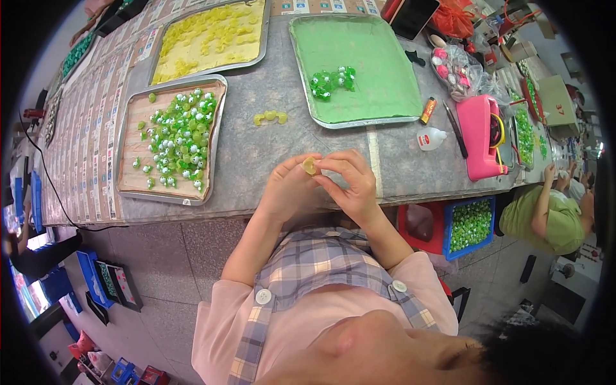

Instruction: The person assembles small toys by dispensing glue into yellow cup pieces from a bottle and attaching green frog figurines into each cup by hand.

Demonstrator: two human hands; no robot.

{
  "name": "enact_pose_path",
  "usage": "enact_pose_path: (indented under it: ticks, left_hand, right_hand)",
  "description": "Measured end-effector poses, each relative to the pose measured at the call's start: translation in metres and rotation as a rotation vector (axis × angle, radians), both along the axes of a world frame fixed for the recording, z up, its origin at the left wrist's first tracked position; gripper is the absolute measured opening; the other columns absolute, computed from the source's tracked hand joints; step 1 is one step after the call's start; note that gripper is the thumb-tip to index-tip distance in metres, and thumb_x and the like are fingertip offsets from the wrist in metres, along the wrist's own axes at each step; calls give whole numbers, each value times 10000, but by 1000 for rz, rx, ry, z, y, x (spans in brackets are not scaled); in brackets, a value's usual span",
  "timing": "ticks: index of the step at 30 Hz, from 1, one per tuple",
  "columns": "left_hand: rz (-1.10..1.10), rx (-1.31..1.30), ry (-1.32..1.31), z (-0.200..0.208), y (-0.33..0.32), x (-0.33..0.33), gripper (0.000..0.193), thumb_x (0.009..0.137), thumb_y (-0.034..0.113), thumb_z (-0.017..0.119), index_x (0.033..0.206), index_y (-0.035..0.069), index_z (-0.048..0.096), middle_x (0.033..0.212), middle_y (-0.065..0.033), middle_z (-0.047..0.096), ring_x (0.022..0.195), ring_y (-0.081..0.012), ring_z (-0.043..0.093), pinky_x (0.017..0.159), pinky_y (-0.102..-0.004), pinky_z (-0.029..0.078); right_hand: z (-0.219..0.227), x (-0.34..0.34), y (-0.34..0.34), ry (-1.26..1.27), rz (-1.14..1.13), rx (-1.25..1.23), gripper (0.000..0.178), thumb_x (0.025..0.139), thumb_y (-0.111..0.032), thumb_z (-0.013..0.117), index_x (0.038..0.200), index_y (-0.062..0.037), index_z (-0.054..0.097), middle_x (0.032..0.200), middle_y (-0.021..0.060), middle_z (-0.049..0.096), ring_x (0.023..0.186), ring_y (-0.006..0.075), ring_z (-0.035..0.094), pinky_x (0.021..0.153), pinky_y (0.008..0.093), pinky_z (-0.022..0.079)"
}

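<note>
Glossy plastic-looking yellow piece (pixel 309 166), shiny metal tray rim (pixel 369 123), matt grey table cover (pixel 256 151), smooth pink plastic holder (pixel 476 138), cloth apron (pixel 327 266)

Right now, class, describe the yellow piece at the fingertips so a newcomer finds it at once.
Above the near edge of the grey-covered table, find where the left hand and right hand meet. Held there is a small, curved yellow piece. Unlike the loose yellow pieces on the table or those in the yellow-lined tray, it is held up.
</note>
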State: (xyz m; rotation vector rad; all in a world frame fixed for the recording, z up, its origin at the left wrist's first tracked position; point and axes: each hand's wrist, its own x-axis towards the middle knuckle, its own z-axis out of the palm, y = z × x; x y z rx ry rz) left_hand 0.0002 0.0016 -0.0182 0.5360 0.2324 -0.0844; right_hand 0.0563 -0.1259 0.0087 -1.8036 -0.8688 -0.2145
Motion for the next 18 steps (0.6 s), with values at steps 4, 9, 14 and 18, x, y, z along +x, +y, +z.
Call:
enact_pose_path:
  ticks: [4,9,14,18]
  left_hand:
    - [-11,43,10,0,-1,-2,196,821,71,455,982,-2,540,887,-58,559,778,-112,523,680,-225,432]
    - [37,163,79,3,-6,-3,221,798,9,427,997,1,524,897,-59,559,808,-110,520,713,-226,429]
    - [63,234,-79,-7,-6,-3,355,750,137,593,1064,24,471,990,-92,535,892,-166,526,752,-262,438]
    - [31,167,-42,-20,-1,-3,341,757,160,586,1054,40,468,1004,-98,529,890,-166,526,742,-269,451]
  right_hand:
    - [-2,1,1,-74,26,-44,184,605,-59,657,775,-85,592,760,39,531,655,200,496,561,279,401]
    - [-4,-1,2,-173,-33,-63,188,599,-59,663,771,-80,589,733,39,519,620,196,486,517,280,390]
    - [-8,-3,2,-224,-60,-86,194,604,-52,660,784,-81,596,722,38,514,612,190,485,503,274,387]
    - [-2,-5,-3,-158,-19,-62,206,622,-13,632,818,-68,598,717,46,511,607,208,485,531,285,398]
